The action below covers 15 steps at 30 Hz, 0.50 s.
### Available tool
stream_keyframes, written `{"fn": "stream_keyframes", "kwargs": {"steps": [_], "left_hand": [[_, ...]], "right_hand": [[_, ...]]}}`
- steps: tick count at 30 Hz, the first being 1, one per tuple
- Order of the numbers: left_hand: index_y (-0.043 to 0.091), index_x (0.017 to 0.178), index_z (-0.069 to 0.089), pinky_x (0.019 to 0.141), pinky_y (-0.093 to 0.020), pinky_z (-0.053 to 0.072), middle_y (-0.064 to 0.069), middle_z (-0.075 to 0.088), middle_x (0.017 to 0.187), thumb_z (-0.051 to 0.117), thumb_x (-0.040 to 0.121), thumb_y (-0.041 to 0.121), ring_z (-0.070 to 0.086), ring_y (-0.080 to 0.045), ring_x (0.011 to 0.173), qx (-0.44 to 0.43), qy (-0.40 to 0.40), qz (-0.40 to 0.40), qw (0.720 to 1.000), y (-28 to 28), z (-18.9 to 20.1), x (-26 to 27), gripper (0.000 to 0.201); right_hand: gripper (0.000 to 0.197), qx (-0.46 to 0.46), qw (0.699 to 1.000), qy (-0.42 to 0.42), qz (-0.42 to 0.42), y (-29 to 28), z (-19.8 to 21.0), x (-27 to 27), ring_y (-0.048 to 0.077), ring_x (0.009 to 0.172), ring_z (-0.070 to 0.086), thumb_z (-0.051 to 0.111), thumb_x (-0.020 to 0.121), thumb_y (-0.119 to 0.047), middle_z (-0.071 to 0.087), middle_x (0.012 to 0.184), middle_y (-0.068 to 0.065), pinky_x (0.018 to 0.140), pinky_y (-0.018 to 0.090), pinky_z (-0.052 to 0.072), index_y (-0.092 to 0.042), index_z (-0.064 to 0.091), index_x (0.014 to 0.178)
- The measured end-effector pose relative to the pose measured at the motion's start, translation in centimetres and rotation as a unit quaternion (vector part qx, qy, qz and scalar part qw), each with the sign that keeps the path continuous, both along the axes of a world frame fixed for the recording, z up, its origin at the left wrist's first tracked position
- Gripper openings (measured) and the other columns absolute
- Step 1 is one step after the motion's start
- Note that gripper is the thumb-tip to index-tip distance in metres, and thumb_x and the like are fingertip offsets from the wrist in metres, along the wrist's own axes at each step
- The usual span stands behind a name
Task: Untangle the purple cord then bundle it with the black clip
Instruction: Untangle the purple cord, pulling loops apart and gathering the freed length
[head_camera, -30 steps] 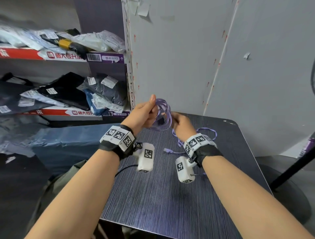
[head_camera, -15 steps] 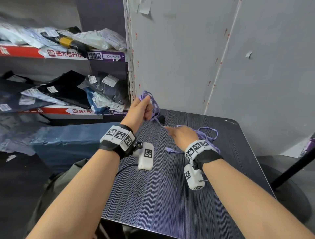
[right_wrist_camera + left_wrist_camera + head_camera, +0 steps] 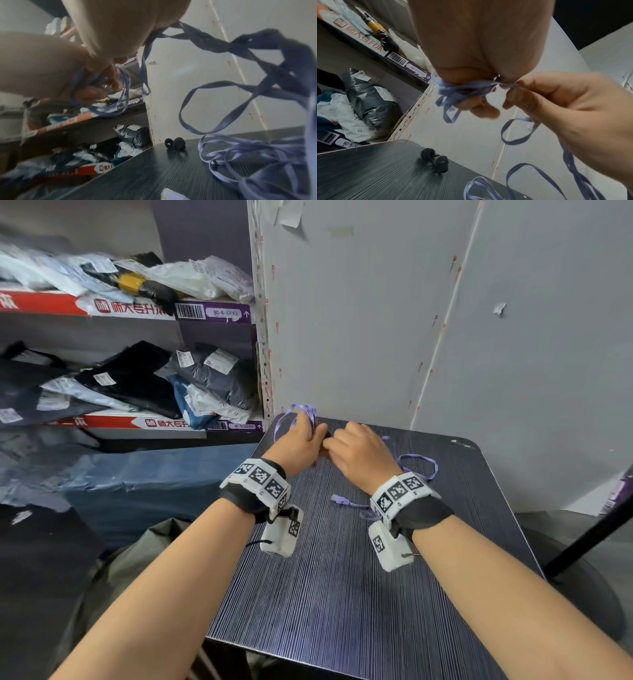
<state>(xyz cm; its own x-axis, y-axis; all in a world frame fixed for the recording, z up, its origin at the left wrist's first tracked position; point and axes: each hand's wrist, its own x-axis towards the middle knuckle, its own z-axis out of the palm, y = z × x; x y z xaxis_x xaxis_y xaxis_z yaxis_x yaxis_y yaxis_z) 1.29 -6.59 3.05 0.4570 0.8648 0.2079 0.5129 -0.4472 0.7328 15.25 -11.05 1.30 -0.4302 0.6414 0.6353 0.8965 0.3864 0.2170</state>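
Observation:
My left hand point(image 3: 301, 440) grips a bunch of loops of the flat purple cord point(image 3: 301, 410) above the far left corner of the dark table point(image 3: 342, 594). My right hand point(image 3: 356, 453) is close beside it and pinches a strand of the purple cord point(image 3: 508, 84) coming off that bunch. The rest of the cord point(image 3: 248, 152) hangs from the hands and lies in loose loops on the table at the right, one plug end point(image 3: 337, 499) near my right wrist. The black clip point(image 3: 435, 161) lies on the table under the hands, also seen as the clip point(image 3: 175, 144) from the right wrist.
A grey panel wall point(image 3: 445, 337) stands right behind the table. Shelves point(image 3: 130, 309) stacked with bagged parcels fill the left side. A black stand base point(image 3: 582, 577) sits on the floor to the right of the table.
My right hand has come back from the cord on the table to the left hand and pinches a strand there. My left hand has dropped slightly, still gripping the loops.

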Motion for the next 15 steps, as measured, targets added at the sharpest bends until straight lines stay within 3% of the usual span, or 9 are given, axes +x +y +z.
{"fn": "stream_keyframes", "kwargs": {"steps": [3,5,7,11,13,15], "left_hand": [[0.014,0.095,0.043,0.072,-0.031,0.038,-0.002,0.049,0.077,0.034,0.099,0.039,0.047,-0.022,0.08,0.003,0.063,0.018,0.998,-0.4,0.2,0.2,0.027],[0.011,0.081,0.047,0.058,-0.03,0.033,-0.002,0.049,0.069,0.039,0.096,0.046,0.046,-0.021,0.069,0.017,0.076,0.011,0.997,-0.8,0.4,0.2,0.039],[0.006,0.076,0.054,0.054,-0.027,0.03,-0.003,0.049,0.064,0.052,0.09,0.048,0.045,-0.016,0.061,0.024,0.08,-0.02,0.996,-1.1,0.6,-0.1,0.044],[0.014,0.095,0.071,0.06,-0.025,0.041,-0.011,0.07,0.08,0.07,0.08,0.041,0.053,-0.009,0.06,-0.042,0.072,-0.088,0.993,-0.6,-0.3,-1.2,0.031],[0.025,0.087,0.07,0.056,-0.019,0.044,-0.005,0.07,0.074,0.073,0.079,0.037,0.054,-0.002,0.055,-0.063,0.061,-0.083,0.993,-0.4,-0.8,-1.5,0.015],[0.022,0.078,0.07,0.051,-0.016,0.042,0.002,0.065,0.065,0.071,0.081,0.03,0.053,-0.001,0.051,-0.057,0.069,-0.064,0.994,-0.4,-1.1,-1.6,0.008]], "right_hand": [[0.026,-0.094,0.989,0.116,-0.011,-0.2,0.0,0.7,0.027,0.069,0.052,0.046,0.082,-0.026,0.06,0.069,0.007,0.067,0.029,0.034,-0.006,0.061,0.077],[0.018,-0.17,0.967,0.187,-0.028,-0.3,-0.3,1.2,0.03,0.082,0.052,0.053,0.086,-0.016,0.062,0.081,0.012,0.075,0.035,0.04,-0.001,0.062,0.086],[0.013,-0.22,0.944,0.238,-0.058,-0.5,-0.7,1.9,0.029,0.095,0.049,0.057,0.087,-0.008,0.063,0.094,0.013,0.084,0.038,0.041,-0.002,0.064,0.096],[0.012,-0.268,0.903,0.321,-0.099,-0.7,-1.6,3.5,0.023,0.103,0.051,0.068,0.082,-0.018,0.061,0.103,0.005,0.087,0.033,0.041,-0.015,0.069,0.093],[0.016,-0.274,0.893,0.341,-0.1,-1.0,-1.8,3.8,0.018,0.1,0.051,0.073,0.078,-0.025,0.061,0.103,0.002,0.083,0.03,0.042,-0.02,0.068,0.092],[0.02,-0.282,0.881,0.37,-0.085,-1.4,-1.8,3.7,0.013,0.089,0.053,0.077,0.075,-0.027,0.06,0.098,0.0,0.074,0.022,0.042,-0.02,0.067,0.091]]}}
